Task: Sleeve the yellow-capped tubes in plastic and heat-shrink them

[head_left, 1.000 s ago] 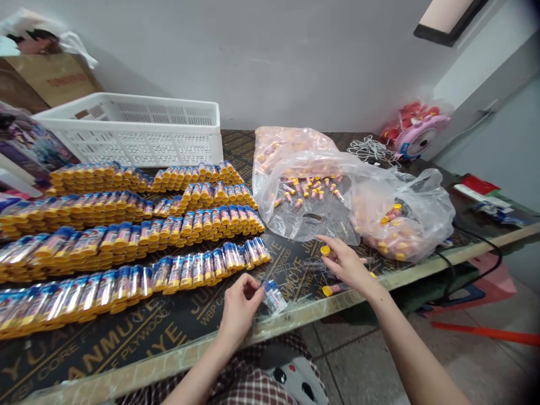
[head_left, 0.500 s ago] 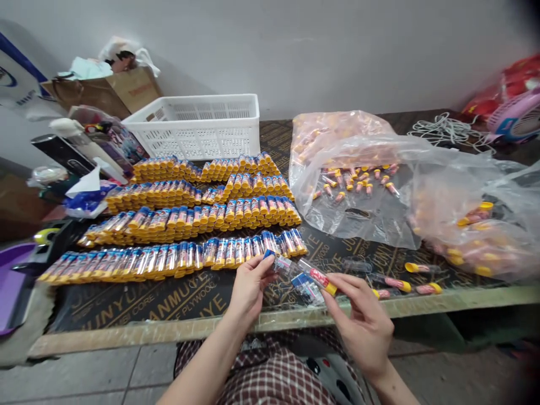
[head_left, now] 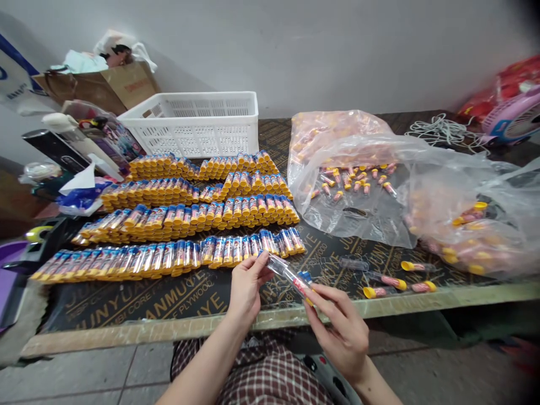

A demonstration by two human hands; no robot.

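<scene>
My left hand (head_left: 248, 288) pinches the far end of a clear plastic sleeve (head_left: 278, 264) between thumb and fingers. My right hand (head_left: 340, 326) grips a small clear tube (head_left: 300, 284) with pink contents, near its yellow cap. Tube and sleeve are in line and meet between my hands; how far one sits inside the other I cannot tell. Just behind the tube, blue-topped flat sleeves (head_left: 305, 276) show on the table, partly hidden. Several loose yellow-capped tubes (head_left: 393, 282) lie to the right of my right hand.
Rows of wrapped tubes (head_left: 169, 256) cover the table's left half. Behind them stands a white plastic basket (head_left: 198, 130). Clear bags of tubes (head_left: 354, 222) lie at right, near a white cord (head_left: 447, 132) and a pink fan (head_left: 514, 118). The table's front edge (head_left: 169, 329) runs below my hands.
My right hand has moved left and brought the tube up to the sleeve. The sleeve in my left hand now lies in line with the tube.
</scene>
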